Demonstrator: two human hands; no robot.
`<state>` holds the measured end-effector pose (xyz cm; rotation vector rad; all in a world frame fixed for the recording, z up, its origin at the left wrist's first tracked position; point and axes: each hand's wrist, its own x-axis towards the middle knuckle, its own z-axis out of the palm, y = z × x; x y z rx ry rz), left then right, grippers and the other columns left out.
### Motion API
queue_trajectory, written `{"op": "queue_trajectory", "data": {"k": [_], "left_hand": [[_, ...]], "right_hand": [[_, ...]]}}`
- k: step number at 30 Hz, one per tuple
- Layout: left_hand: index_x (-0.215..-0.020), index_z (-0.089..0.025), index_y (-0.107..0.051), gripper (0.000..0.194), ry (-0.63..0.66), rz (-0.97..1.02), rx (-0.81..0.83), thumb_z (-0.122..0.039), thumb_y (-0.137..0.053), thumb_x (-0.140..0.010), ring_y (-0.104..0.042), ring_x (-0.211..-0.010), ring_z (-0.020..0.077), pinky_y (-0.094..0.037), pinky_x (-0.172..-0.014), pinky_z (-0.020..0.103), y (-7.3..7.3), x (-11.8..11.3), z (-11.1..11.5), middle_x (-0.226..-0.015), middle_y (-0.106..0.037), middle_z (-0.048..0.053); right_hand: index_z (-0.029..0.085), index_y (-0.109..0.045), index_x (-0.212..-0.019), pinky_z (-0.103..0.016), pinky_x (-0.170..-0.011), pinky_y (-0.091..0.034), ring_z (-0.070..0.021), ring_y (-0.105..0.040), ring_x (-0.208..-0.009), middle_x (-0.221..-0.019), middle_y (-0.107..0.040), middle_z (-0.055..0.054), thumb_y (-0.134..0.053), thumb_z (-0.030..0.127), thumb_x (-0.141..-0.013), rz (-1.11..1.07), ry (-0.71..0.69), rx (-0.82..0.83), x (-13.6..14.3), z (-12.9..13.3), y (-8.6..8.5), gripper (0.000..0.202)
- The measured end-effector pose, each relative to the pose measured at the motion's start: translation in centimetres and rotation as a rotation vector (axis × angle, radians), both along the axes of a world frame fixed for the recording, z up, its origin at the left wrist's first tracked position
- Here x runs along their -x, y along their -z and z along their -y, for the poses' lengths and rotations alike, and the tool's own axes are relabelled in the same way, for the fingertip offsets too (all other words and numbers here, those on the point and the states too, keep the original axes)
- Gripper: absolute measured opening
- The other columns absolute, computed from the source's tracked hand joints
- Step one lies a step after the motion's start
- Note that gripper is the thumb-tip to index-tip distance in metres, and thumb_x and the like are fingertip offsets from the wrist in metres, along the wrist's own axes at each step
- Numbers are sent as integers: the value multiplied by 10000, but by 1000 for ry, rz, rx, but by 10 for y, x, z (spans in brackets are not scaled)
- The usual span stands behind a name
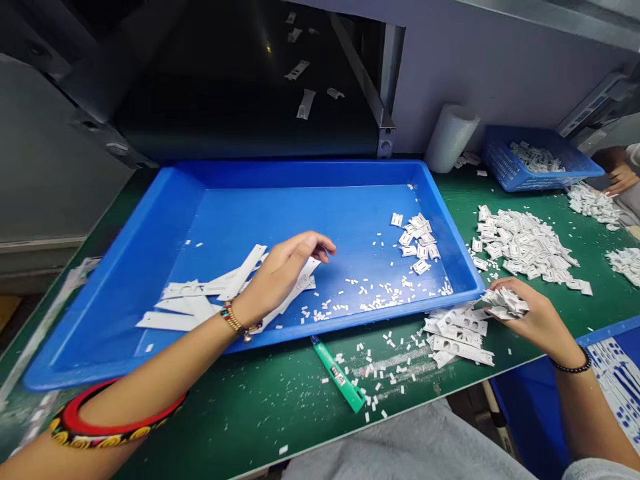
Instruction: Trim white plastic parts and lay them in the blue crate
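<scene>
From where I stand, the right hand [540, 323], at the lower right of the frame, has its grip closed around a bunch of small white flat pieces [507, 303], apparently plastic, just beyond the near right corner of the large rectangular blue plastic tray [280, 213]. The left hand [283, 270], at centre, is over the tray by the long white flat strips [243, 275]; its grip is loosely spread, no piece visible in it, though the palm's underside is hidden.

Good practice, in my judgement: cup the bunch from below, keep it clear of the tray rim and the stacked white strips with round holes [463, 339], and avoid catching the tiny white chips [385, 303] scattered nearby.

A loose heap of similar white pieces [525, 247] lies on the green worktop [225, 417], right of the tray.

Labels: the green-handled cutter [340, 377], lower centre, bears a pale patch with dark marks — not legible. No brand can be read elsewhere.
</scene>
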<state>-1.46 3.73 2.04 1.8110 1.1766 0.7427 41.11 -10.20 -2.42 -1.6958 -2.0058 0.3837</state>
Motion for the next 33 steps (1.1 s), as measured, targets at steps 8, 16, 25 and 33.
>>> {"op": "queue_trajectory", "data": {"k": [8,16,25,33], "left_hand": [[-940,-187,-666,422,-1,-570,11,-555,-484,-839,-592,-1008,282,-465,-888,388,-19,68,-29,-1036,-687,95],[-884,-157,-639,363,378,-796,-11,-447,-742,-692,-569,-911,254,-401,-728,287,31,45,-22,-954,-665,93],[-695,-179,-530,302,159,-188,152,-431,-669,-787,-547,-681,134,-404,-647,255,26,50,-24,-706,-597,-7],[-786,-160,-599,330,64,182,404,-350,-824,-637,-618,-674,113,-492,-645,234,22,37,-19,-729,-675,-9]], "right_hand": [[365,-568,-948,-453,-585,-528,-288,-649,-654,-808,-657,-50,-651,632,-771,94,193,-91,-1,8,-21,331],[340,-594,-974,-381,-615,-539,-223,-655,-710,-871,-668,-36,-734,430,-823,-185,-345,-187,97,-61,-74,225],[202,-574,-825,-311,-611,-465,-180,-607,-685,-785,-668,-27,-769,436,-714,-328,-477,241,207,-154,-51,324],[196,-652,-949,-352,-797,-536,-185,-663,-830,-966,-729,-56,-848,460,-595,-833,-398,754,236,-157,2,483]]}}
